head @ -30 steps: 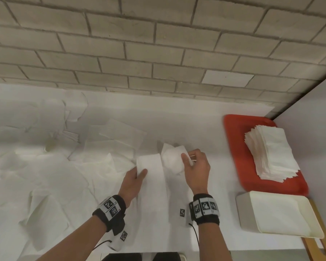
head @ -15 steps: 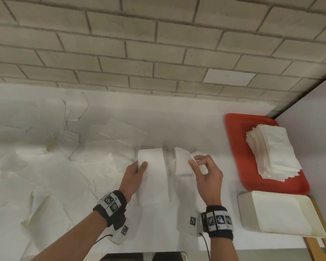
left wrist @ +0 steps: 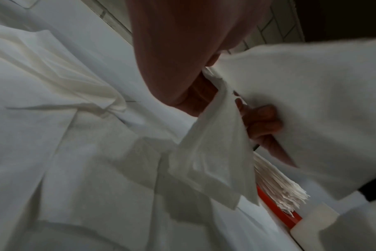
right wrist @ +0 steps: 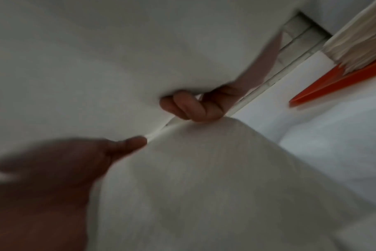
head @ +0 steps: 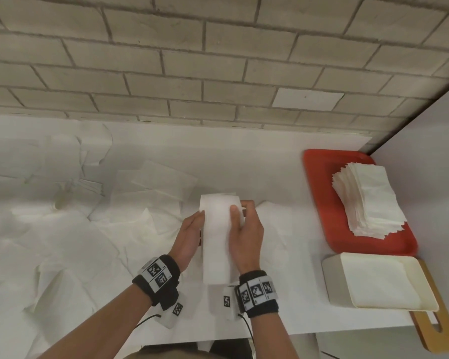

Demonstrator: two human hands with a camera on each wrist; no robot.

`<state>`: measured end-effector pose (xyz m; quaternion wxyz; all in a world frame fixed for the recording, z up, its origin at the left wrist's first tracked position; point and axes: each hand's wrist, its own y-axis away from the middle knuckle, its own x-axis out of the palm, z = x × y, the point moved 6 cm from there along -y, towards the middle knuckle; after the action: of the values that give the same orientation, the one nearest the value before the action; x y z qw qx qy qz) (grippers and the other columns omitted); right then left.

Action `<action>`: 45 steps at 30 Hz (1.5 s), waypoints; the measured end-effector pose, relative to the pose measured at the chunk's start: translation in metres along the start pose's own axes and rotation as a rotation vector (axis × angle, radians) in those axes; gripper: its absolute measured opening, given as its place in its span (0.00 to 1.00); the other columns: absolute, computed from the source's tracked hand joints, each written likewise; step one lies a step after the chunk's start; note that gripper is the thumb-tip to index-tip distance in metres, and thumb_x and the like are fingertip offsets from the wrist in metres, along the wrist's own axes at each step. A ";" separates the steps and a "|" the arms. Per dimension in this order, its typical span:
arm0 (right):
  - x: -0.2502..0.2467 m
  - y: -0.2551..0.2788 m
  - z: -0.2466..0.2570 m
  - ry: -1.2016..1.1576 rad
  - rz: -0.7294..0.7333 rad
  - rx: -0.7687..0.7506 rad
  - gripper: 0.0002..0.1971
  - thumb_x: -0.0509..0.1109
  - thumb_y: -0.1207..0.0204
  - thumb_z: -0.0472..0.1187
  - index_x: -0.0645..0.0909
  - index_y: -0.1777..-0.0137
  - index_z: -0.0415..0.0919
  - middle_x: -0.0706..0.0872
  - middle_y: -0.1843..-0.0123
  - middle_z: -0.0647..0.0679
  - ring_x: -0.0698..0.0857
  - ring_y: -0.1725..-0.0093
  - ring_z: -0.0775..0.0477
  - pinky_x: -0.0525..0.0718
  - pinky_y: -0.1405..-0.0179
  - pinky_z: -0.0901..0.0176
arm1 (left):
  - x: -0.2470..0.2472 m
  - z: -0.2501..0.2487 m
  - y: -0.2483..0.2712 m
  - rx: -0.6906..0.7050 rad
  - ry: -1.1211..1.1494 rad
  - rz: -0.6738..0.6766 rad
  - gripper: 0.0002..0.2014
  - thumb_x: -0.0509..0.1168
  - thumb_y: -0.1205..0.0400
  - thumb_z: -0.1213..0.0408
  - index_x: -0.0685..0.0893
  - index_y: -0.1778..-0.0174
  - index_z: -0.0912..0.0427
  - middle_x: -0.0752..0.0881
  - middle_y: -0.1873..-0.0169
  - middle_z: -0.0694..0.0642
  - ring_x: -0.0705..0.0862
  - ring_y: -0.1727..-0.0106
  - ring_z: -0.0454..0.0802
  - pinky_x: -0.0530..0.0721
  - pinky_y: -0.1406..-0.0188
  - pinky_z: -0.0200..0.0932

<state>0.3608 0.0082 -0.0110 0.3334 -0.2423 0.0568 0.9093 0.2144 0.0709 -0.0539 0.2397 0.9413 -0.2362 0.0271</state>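
A long folded white napkin (head: 215, 244) is held upright-lengthwise between both hands above the white table (head: 244, 156). My left hand (head: 199, 220) grips its left edge, thumb in front and fingers behind. My right hand (head: 240, 209) pinches its upper right edge; the thumb (right wrist: 129, 144) lies on the front of the napkin (right wrist: 204, 186) and the curled fingers (right wrist: 189, 108) are behind. In the left wrist view the napkin (left wrist: 311, 101) fills the right side. A stack of folded napkins (head: 366, 198) sits on a red tray (head: 319, 182) at the right.
Several loose unfolded napkins (head: 62, 229) cover the left half of the table. A cream rectangular container (head: 332, 281) stands in front of the tray, on a wooden board (head: 436, 330) at the table's right front corner. A brick wall runs along the back.
My right hand has swung left with the napkin's free half, closing it onto the strip by my left hand. Both hands now hold the one narrow strip together.
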 end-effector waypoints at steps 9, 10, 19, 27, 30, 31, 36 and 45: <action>0.017 -0.003 -0.005 0.359 0.096 -0.018 0.14 0.53 0.05 0.60 0.73 0.35 0.53 0.81 0.44 0.51 0.86 0.51 0.42 0.84 0.52 0.44 | -0.001 -0.008 0.005 0.112 -0.037 -0.047 0.17 0.61 0.06 0.47 0.89 0.29 0.50 0.94 0.38 0.54 0.93 0.36 0.55 0.88 0.30 0.64; 0.012 -0.009 -0.009 0.356 0.080 0.005 0.14 0.54 0.06 0.61 0.73 0.36 0.53 0.82 0.42 0.52 0.87 0.50 0.42 0.83 0.52 0.45 | -0.003 -0.008 0.005 0.151 -0.075 -0.070 0.14 0.64 0.06 0.52 0.88 0.30 0.50 0.94 0.39 0.51 0.93 0.37 0.52 0.89 0.30 0.65; -0.018 -0.069 -0.101 0.730 0.344 0.137 0.26 0.77 0.17 0.57 0.79 0.23 0.48 0.85 0.27 0.44 0.78 0.28 0.34 0.77 0.31 0.41 | -0.029 -0.003 0.005 0.122 -0.083 -0.192 0.10 0.67 0.07 0.54 0.89 0.35 0.50 0.95 0.43 0.46 0.94 0.41 0.46 0.89 0.30 0.61; -0.061 -0.023 0.003 -0.077 0.172 0.009 0.09 0.73 0.10 0.47 0.85 0.37 0.43 0.93 0.46 0.47 0.90 0.44 0.49 0.86 0.38 0.53 | -0.028 -0.007 0.002 0.158 -0.073 -0.162 0.17 0.60 0.05 0.46 0.86 0.27 0.47 0.92 0.34 0.47 0.88 0.29 0.48 0.81 0.20 0.64; -0.051 -0.004 0.036 -0.409 0.120 0.018 0.04 0.71 0.08 0.46 0.85 0.41 0.48 0.93 0.47 0.45 0.93 0.46 0.38 0.91 0.45 0.44 | -0.017 -0.003 0.000 0.097 -0.031 -0.073 0.23 0.58 0.07 0.39 0.88 0.30 0.51 0.92 0.34 0.58 0.88 0.28 0.59 0.80 0.21 0.71; -0.040 -0.001 0.034 -0.438 0.121 0.035 0.05 0.70 0.08 0.47 0.84 0.42 0.48 0.93 0.47 0.45 0.92 0.46 0.36 0.91 0.47 0.42 | -0.010 -0.004 0.002 0.071 0.003 -0.037 0.23 0.56 0.06 0.41 0.88 0.28 0.51 0.92 0.33 0.59 0.89 0.28 0.61 0.80 0.21 0.71; 0.004 0.011 0.003 -0.186 0.103 0.089 0.08 0.70 0.08 0.52 0.82 0.46 0.50 0.89 0.57 0.56 0.84 0.61 0.57 0.82 0.59 0.59 | 0.007 -0.008 0.004 -0.040 0.139 -0.020 0.25 0.51 0.03 0.44 0.89 0.29 0.54 0.94 0.37 0.61 0.91 0.33 0.64 0.82 0.23 0.73; -0.008 -0.017 -0.012 0.138 0.067 0.013 0.09 0.62 0.07 0.57 0.78 0.39 0.55 0.90 0.52 0.58 0.90 0.51 0.46 0.87 0.52 0.49 | -0.003 -0.002 -0.003 0.012 0.026 -0.102 0.17 0.60 0.04 0.52 0.89 0.32 0.56 0.95 0.41 0.58 0.93 0.36 0.65 0.88 0.33 0.76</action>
<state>0.3822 0.0134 -0.0165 0.2998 -0.3002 0.0937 0.9007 0.2127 0.0754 -0.0535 0.2382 0.9531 -0.1847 0.0282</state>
